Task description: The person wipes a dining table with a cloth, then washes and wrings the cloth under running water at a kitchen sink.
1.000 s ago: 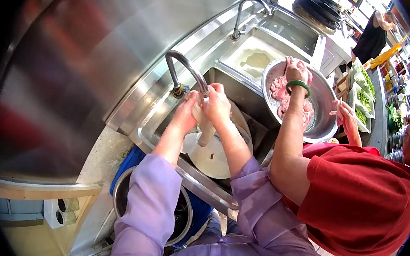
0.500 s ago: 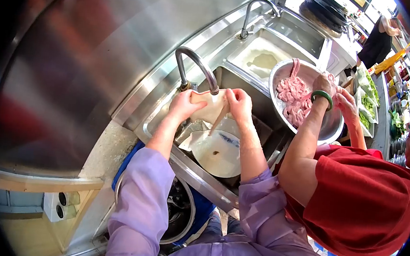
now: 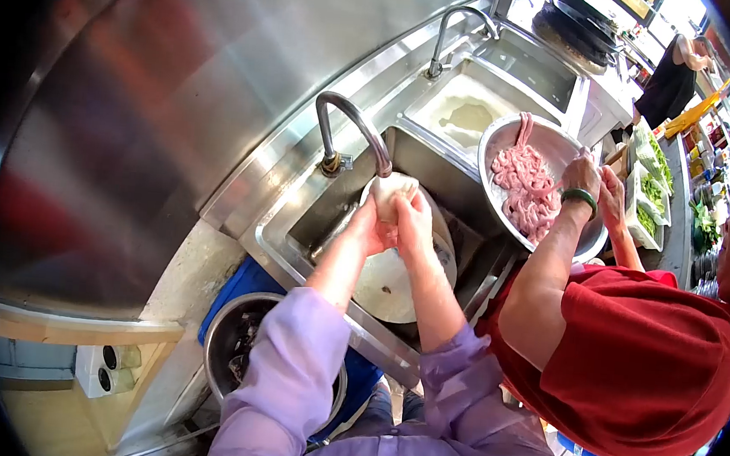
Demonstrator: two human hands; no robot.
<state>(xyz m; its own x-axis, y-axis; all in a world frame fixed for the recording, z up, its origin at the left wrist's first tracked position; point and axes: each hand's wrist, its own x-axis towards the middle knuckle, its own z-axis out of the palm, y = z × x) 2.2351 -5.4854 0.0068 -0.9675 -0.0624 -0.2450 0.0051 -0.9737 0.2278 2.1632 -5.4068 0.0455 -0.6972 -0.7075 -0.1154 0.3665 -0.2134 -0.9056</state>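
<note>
Both my hands are closed together around a pale, soft, wet piece (image 3: 394, 198) directly under the spout of the near faucet (image 3: 371, 128). My left hand (image 3: 370, 231) grips it from the left, and my right hand (image 3: 415, 223) presses on it from the right with bent fingers. The piece is bunched up, and its exact kind cannot be made out. Below my hands, a round white basin (image 3: 377, 289) with a small dark spot sits in the steel sink (image 3: 320, 203). My forearms partly hide it.
On my right, a person in a red top works over a steel bowl (image 3: 494, 137) of long pink meat strips (image 3: 533, 190). A second sink (image 3: 417, 110) lies beyond. Down left is a metal pot (image 3: 216, 349) with dark contents. Trays of greens (image 3: 652, 195) stand far right.
My hands have come together and lower, bunching the pale piece that was stretched between them. The person's hands beside me have shifted slightly over the bowl.
</note>
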